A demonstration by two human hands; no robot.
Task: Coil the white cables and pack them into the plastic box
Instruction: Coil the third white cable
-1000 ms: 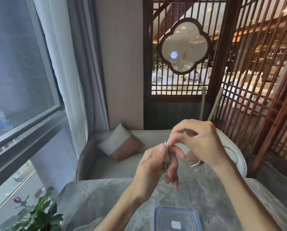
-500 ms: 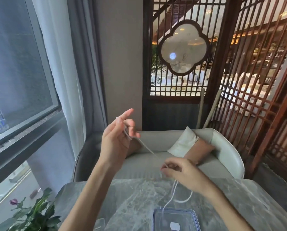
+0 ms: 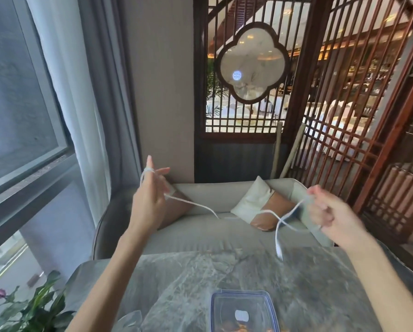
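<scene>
**Grip.** My left hand [image 3: 150,202] is raised with its fingers spread and mostly straight. A turn of the thin white cable [image 3: 193,202] is looped round the index finger, and nothing is pinched. My right hand [image 3: 330,216] is blurred, but I read its fingers as curled, pinching the same cable at the fingertips.

**Cable.** The cable hangs in a slack span between the two hands, in front of the sofa. Beside the right hand it crosses itself in a loose loop. Its free end dangles over the table's far edge, outside the box.

**Box.** The clear rectangular plastic box [image 3: 243,294], blue-tinted at the rim, sits on the grey marble-patterned table [image 3: 176,283] at the near edge. It lies below the hands and well apart from the cable. A small white item lies in it, which I cannot identify.

**Surroundings.** Beyond the table stands a pale grey curved sofa [image 3: 200,238] bearing white-and-brown cushions [image 3: 260,207]. A leafy green plant [image 3: 33,307] with a purple bud sits at lower left. Behind are a large window [image 3: 13,104], a grey curtain [image 3: 100,92] and a dark wooden lattice screen [image 3: 332,116].
</scene>
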